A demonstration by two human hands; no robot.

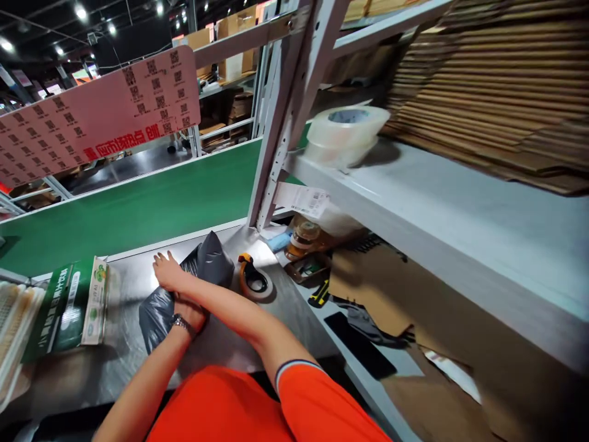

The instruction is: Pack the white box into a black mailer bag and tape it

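Observation:
A dark grey plastic mailer bag [214, 261] lies on the metal tabletop, creased and puffed up at its far right end. Across its middle, my right hand [168, 271] rests with fingers stretched and apart, and its forearm crosses over my left hand. My left hand [193, 313], with a wristwatch [181, 322] on the wrist, is against the near side of the bag. The right forearm and the bag hide its fingers. Just right of the bag is an orange and black tape dispenser [255, 282] with a roll in it.
Green cartons [64, 307] stand on the left. A green belt [138, 221] runs behind the metal table [122, 294]. To the right, a shelf [437, 215] holds clear tape rolls [343, 138] and stacked flat cardboard [497, 98]. Below it lie a yellow and black cutter [319, 294] and a black phone-like slab [359, 345].

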